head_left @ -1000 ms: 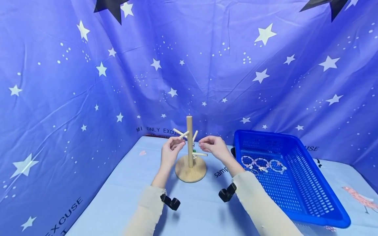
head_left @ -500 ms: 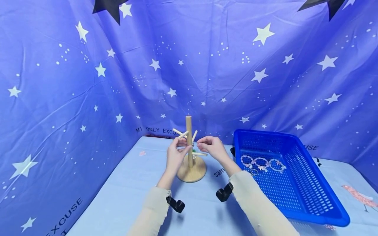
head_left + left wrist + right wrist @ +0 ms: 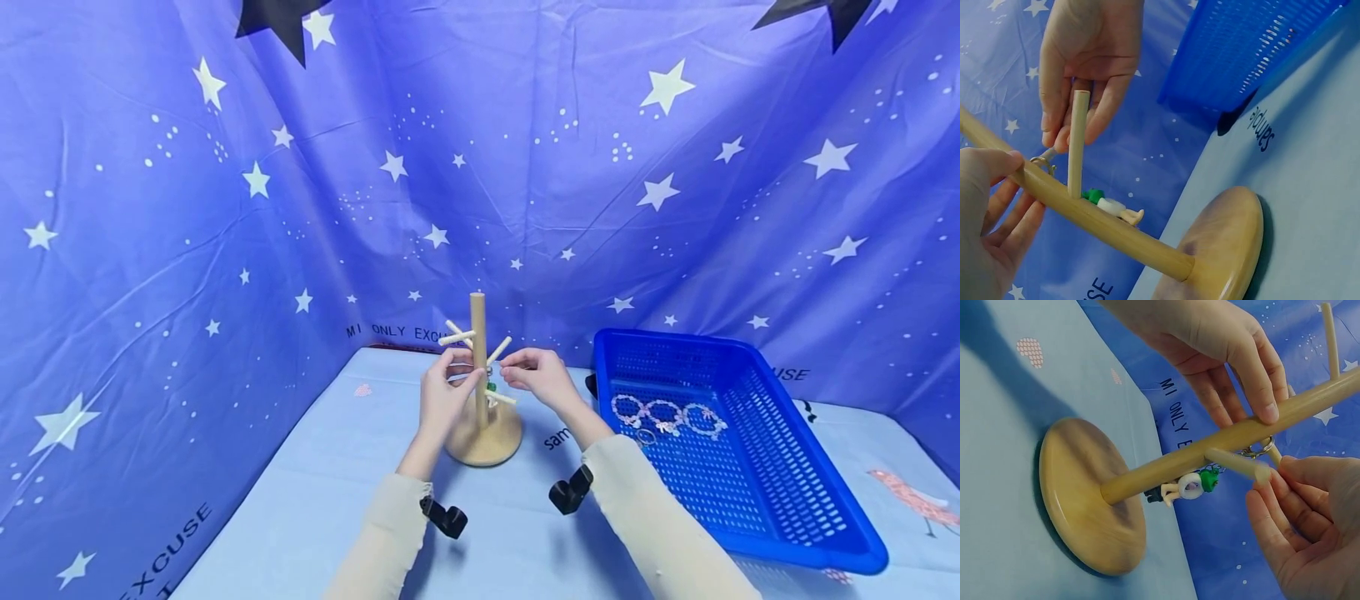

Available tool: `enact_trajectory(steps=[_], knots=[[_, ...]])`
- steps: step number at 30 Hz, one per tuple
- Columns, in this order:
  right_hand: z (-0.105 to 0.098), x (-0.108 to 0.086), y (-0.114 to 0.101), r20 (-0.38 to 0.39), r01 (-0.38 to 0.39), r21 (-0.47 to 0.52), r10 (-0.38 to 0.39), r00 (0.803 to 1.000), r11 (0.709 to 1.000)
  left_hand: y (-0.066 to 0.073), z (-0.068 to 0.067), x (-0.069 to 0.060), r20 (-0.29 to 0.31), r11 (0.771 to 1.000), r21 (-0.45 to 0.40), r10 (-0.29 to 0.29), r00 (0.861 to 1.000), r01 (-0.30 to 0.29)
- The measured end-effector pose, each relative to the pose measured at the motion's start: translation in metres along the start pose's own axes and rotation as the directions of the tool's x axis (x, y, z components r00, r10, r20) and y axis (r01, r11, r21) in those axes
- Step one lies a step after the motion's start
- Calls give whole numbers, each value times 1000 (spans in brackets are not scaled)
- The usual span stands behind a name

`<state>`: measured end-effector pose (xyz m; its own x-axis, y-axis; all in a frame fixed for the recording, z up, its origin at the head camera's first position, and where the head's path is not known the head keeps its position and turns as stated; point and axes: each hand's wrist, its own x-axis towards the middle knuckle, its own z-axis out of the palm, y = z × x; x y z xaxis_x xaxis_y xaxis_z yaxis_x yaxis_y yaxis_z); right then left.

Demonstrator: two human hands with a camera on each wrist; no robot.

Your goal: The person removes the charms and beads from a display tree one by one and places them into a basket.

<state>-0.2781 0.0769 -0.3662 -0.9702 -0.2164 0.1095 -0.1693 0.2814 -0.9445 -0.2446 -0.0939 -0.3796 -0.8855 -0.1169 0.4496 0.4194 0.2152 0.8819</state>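
A wooden stand (image 3: pixel 478 358) with a round base and several pegs stands upright. My left hand (image 3: pixel 446 396) grips its post, the thumb (image 3: pixel 1266 412) lying along the near side. A keychain with a small green-and-white figure (image 3: pixel 1194 483) hangs by its metal ring (image 3: pixel 1265 447) from the back right peg (image 3: pixel 499 350). Beside that peg is my right hand (image 3: pixel 542 379), fingers bent and thumb close to the fingertips. The fingertips hide part of the peg in the wrist views; whether they pinch it or only lie beside it cannot be told.
A blue plastic basket (image 3: pixel 847 560) stands to the right, several beaded bracelets (image 3: pixel 663 427) lying inside. Light blue cloth (image 3: pixel 285 517) covers the table. A starry blue curtain (image 3: pixel 525 192) rises close behind the stand and along the left.
My left hand has moved right onto the post. The stand has turned a little: the back right peg swings right, the front right one left. My right hand has shifted only slightly.
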Motion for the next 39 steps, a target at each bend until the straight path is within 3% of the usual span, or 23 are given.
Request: enact_trajectory(steps=[5,10,21,29,39], knots=[[3,-1,0,15,-22,9,21,1000,1000,-26,0,6,8,1000,-21,-8,1000,8],[8,-4,2,13,-27,9,27,1000,1000,-35,-2,6,38,998,-53,-14,999,16],[20,-5,1,-59,-51,-22,49,997,998,-37,-5,7,59,999,-39,23,998,-21],[23,-4,-1,-135,-43,-73,33,990,996,-40,-2,7,58,995,-20,104,993,-103],[22,-5,2,-131,-12,-65,4,991,998,-32,-2,4,71,999,-39,7,997,-4]])
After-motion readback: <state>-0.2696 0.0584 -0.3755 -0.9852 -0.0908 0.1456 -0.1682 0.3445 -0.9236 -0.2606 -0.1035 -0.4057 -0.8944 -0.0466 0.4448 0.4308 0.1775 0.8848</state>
